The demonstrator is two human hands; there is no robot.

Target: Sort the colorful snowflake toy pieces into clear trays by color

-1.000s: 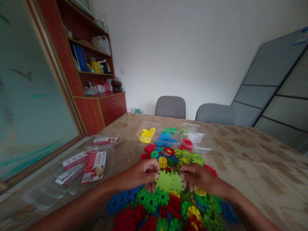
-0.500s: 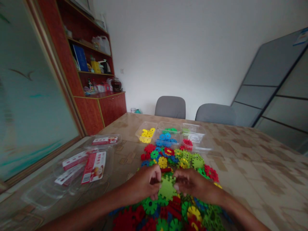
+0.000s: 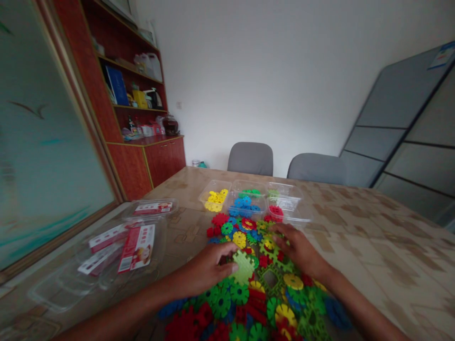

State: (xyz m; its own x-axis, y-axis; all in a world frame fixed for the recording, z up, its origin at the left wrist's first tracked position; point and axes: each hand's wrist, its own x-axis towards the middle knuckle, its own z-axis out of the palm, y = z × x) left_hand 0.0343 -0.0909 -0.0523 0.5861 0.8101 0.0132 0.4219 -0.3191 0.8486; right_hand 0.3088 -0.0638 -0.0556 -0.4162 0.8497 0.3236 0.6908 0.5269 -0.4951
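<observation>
- My left hand (image 3: 212, 269) pinches a light green toothed piece (image 3: 243, 267) between thumb and fingers, above a multicoloured heap (image 3: 221, 301) of plastic pieces.
- My right hand (image 3: 298, 248) reaches over the heap's right side, fingers loosely spread; whether they touch anything I can't tell.
- The heap spreads over the table (image 3: 359, 232) from near me toward the far edge.
- Between the heap and that edge, clear tubs hold yellow pieces (image 3: 215, 199), blue pieces (image 3: 243, 206), green pieces (image 3: 251, 193) and red pieces (image 3: 276, 213).
- Toward the table's left edge lies clear plasticware with red-and-white labels (image 3: 138, 248).
- Two grey chairs (image 3: 250, 158) stand beyond the far edge.
</observation>
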